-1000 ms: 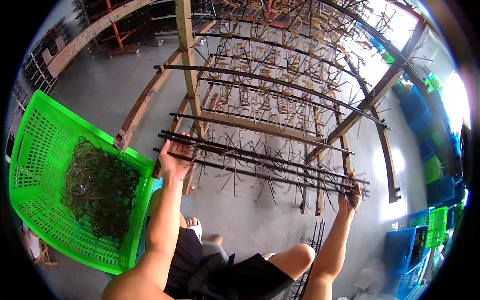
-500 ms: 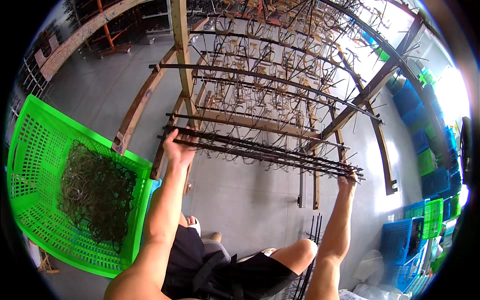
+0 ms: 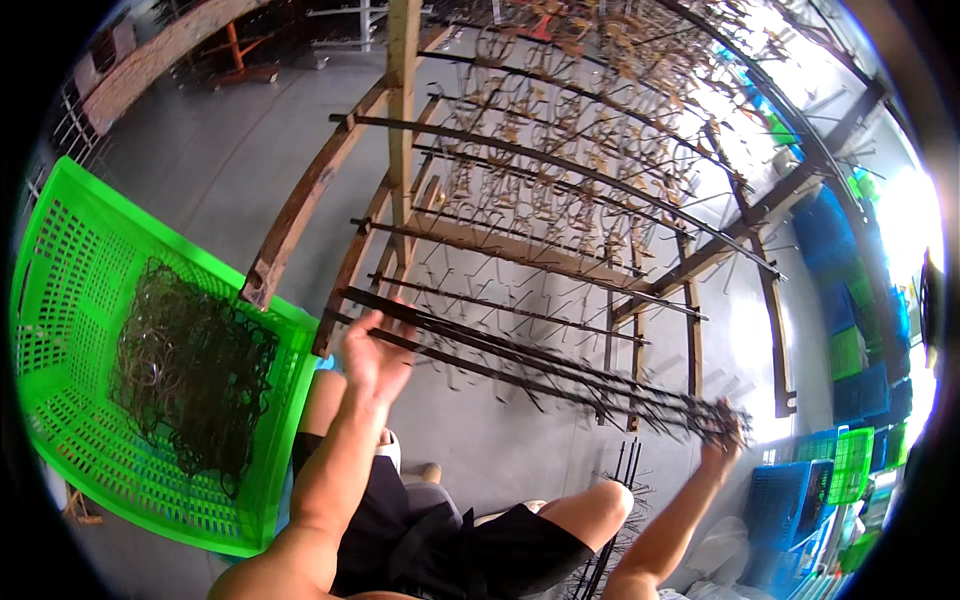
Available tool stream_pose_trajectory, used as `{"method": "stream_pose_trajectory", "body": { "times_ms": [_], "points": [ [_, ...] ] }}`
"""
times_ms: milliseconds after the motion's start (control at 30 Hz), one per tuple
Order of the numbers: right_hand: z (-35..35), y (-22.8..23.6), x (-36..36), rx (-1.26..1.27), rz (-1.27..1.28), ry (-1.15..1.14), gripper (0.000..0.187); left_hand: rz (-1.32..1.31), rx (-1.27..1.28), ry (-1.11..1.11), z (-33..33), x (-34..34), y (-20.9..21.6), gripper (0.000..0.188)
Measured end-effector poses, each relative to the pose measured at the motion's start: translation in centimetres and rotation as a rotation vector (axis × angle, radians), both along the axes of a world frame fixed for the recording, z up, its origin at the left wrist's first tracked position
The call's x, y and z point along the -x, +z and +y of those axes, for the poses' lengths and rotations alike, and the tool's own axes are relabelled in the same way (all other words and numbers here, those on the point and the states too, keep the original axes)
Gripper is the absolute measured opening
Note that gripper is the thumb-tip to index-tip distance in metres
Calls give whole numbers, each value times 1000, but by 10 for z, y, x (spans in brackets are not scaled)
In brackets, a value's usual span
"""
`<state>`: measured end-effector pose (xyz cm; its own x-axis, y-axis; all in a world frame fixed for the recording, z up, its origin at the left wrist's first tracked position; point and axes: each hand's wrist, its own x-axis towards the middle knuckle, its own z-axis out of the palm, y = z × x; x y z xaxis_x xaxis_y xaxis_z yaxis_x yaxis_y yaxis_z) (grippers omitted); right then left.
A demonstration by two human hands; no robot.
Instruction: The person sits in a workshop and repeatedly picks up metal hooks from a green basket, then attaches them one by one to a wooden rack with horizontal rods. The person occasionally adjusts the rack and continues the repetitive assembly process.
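Note:
A bundle of several long dark rods with short hooks (image 3: 540,362) spans between my hands, its right end lower than its left. My left hand (image 3: 376,355) grips the bundle near its left end, thumb on my side and fingers behind. Around the right ends my right hand (image 3: 722,445) is closed, partly hidden by the hooks and slightly blurred. Just beyond the bundle stands a rack with a tan upright post (image 3: 400,150) and brown notched side arms. On the rack's upper rods (image 3: 560,155) hang many thin brownish loop-shaped pieces; a lower rod (image 3: 500,305) carries bare hooks.
At my left sits a bright green slotted basket (image 3: 62,330) with a tangle of dark thin curved pieces (image 3: 200,370). More hooked rods (image 3: 610,520) stand by my right knee. Blue crates (image 3: 790,490) and a green crate (image 3: 852,465) are stacked at the right.
The rod bundle has come down and away from the rack, its right end dropping more. Both hands moved with it, still gripping. My view has shifted slightly.

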<state>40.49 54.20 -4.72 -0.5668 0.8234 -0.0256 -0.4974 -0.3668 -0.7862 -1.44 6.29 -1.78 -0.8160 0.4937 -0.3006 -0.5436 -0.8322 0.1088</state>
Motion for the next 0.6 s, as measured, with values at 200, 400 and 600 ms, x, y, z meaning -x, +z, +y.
{"method": "stream_pose_trajectory", "body": {
  "times_ms": [200, 400, 600],
  "points": [
    [-74, 44, -95, -92, -83, -413, 36, -210, 60, -163, 32, -43, -28, 21],
    [-85, -60, -102, 356, -1, -67, 36, -233, 315, -144, 46, 11, -149, 14],
    [-88, -135, 97, 689, -61, -346, 35, 106, 550, -223, -19, 111, -258, 25]
  ]
}}
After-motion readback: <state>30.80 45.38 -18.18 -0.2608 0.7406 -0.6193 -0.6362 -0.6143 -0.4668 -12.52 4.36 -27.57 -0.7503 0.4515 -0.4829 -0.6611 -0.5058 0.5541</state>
